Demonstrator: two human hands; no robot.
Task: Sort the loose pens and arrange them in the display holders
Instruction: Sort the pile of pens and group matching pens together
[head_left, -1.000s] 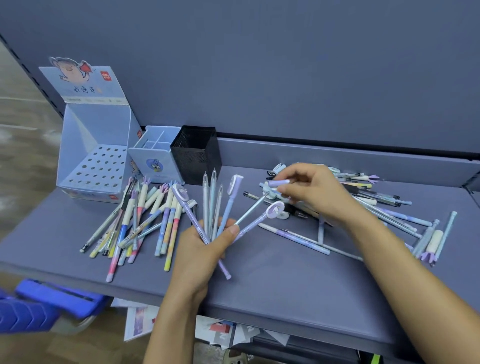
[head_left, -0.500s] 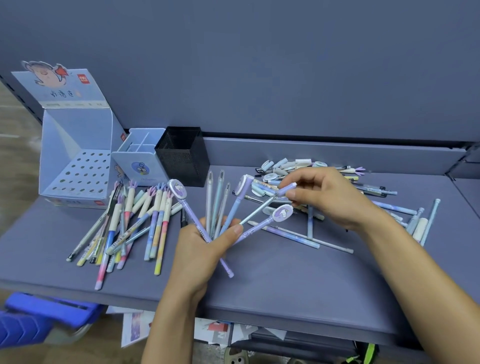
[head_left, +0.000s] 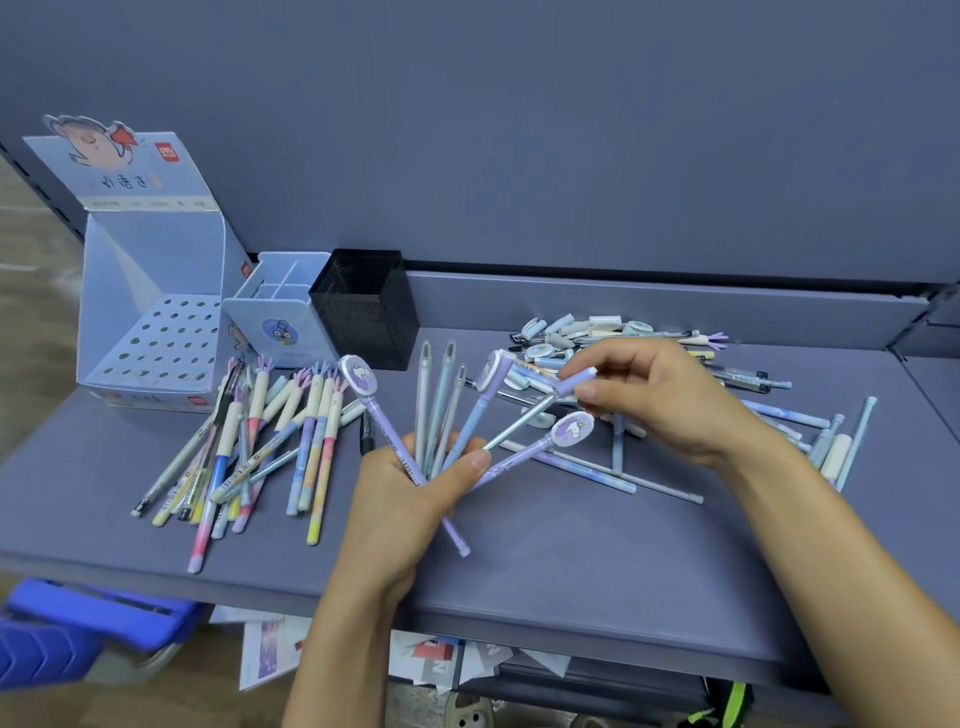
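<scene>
The fan of pens (head_left: 422, 405) looks light, stiff and slick, likely to slide apart unless gripped low on the barrels, as the left hand (head_left: 395, 499) grips it above the bench (head_left: 571, 545). The right hand (head_left: 660, 400) pinches the top of a silver pen (head_left: 524, 420) angled into the fan. Loose pens (head_left: 317, 410) lie near the holders (head_left: 363, 317).

Left hand (head_left: 400, 499) grips fanned pens (head_left: 441, 395); right hand (head_left: 670, 400) pinches one pen (head_left: 524, 418).
</scene>
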